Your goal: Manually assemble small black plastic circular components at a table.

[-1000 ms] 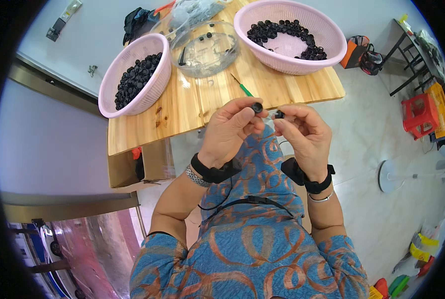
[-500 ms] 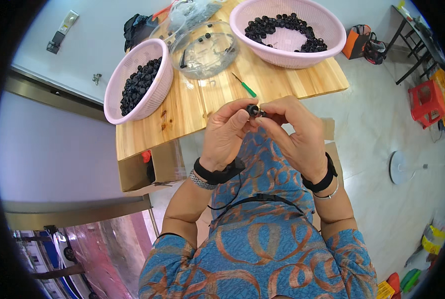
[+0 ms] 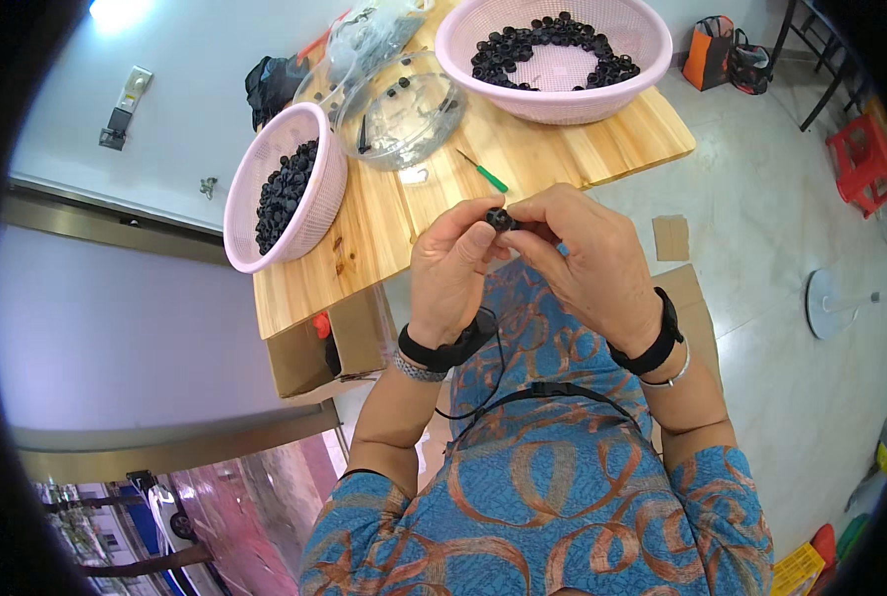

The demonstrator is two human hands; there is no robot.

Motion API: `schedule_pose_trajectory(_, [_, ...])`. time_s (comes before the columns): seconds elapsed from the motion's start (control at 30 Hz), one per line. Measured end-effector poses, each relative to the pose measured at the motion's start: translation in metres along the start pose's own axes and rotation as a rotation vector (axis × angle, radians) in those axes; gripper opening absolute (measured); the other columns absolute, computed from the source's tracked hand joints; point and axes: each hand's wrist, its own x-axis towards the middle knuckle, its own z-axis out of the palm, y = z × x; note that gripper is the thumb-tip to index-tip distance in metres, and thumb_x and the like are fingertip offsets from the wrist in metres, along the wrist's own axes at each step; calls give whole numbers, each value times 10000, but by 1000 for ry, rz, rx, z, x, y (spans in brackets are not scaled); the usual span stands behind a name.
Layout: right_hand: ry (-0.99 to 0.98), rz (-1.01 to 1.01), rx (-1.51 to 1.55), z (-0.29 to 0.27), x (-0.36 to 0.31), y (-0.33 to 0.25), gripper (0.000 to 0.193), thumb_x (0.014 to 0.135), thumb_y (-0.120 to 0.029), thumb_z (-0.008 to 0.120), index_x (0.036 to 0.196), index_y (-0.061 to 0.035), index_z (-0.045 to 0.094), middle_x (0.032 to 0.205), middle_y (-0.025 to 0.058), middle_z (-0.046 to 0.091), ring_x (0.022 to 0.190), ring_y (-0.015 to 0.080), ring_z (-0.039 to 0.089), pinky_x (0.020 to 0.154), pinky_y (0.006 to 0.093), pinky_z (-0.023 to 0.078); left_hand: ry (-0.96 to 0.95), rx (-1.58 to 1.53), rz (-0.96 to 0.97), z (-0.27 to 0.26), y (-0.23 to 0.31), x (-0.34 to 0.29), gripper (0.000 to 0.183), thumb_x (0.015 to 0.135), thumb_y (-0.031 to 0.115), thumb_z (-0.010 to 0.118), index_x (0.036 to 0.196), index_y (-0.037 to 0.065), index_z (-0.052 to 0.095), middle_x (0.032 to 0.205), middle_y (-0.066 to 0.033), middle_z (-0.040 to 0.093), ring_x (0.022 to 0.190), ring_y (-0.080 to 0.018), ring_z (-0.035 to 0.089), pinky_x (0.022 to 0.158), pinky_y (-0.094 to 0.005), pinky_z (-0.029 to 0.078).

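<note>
In front of the table's near edge, both hands meet on a small round black plastic part (image 3: 500, 220). My left hand (image 3: 451, 260) pinches it between thumb and fingertips. My right hand (image 3: 591, 256) closes thumb and index finger on its right side; whether those fingertips also hold a second small piece is hidden. A tool with a green handle and a thin dark shaft (image 3: 491, 179) lies on the wooden table (image 3: 396, 221) just beyond the hands.
A pink basket (image 3: 242, 253) piled with small black parts stands at the left. Another pink basket (image 3: 573, 107), with black ring-like parts, stands at the back right. Between them is a clear plastic tray (image 3: 411, 151) with a few black pieces. An open cardboard box (image 3: 361, 328) sits under the table.
The view has shifted a little. The fingers of my right hand have closed up to the black part, covering the bit that showed between the hands. The part appears slightly turned.
</note>
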Motion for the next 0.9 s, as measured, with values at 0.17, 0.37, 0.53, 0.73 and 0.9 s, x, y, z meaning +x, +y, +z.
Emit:
schedule_pose_trajectory(0.17, [9, -6, -12, -3, -2, 1, 180, 714, -48, 657, 858, -9, 556, 785, 126, 585, 700, 297, 592, 595, 349, 474, 12, 143, 80, 2, -1, 1, 289, 863, 98, 568, 1114, -42, 544, 931, -76, 613, 785, -129, 593, 700, -234, 494])
schedule_pose_trajectory(0.37, [15, 8, 23, -6, -2, 2, 175, 712, -53, 660, 848, -6, 559, 786, 127, 588, 701, 296, 593, 596, 345, 476, 15, 92, 41, 5, -1, 2, 295, 864, 96, 564, 1118, -52, 538, 931, -86, 618, 785, -127, 594, 706, -233, 493])
schedule_pose_trajectory(0.53, [15, 6, 17, -6, -1, 2, 173, 714, -58, 658, 847, -9, 559, 787, 127, 586, 702, 295, 591, 597, 345, 474, 12, 97, 52, 5, -2, 2, 294, 866, 95, 560, 1121, -50, 537, 936, -85, 618, 787, -126, 592, 707, -234, 493])
schedule_pose_trajectory(0.73, [14, -31, -27, -8, -2, 1, 164, 722, -62, 652, 837, -13, 546, 782, 125, 577, 706, 298, 587, 603, 355, 470, 1, 216, 110, 5, 0, 0, 271, 852, 54, 567, 1103, -47, 553, 959, -85, 586, 782, -129, 583, 708, -229, 484])
schedule_pose_trajectory(0.9, [-4, -52, -84, -10, -3, -2, 181, 720, -65, 655, 844, -16, 533, 780, 125, 572, 699, 304, 582, 591, 363, 468, -23, 391, 186, 6, 4, -1, 262, 834, 35, 584, 1078, -56, 565, 981, -88, 560, 782, -133, 581, 708, -229, 479])
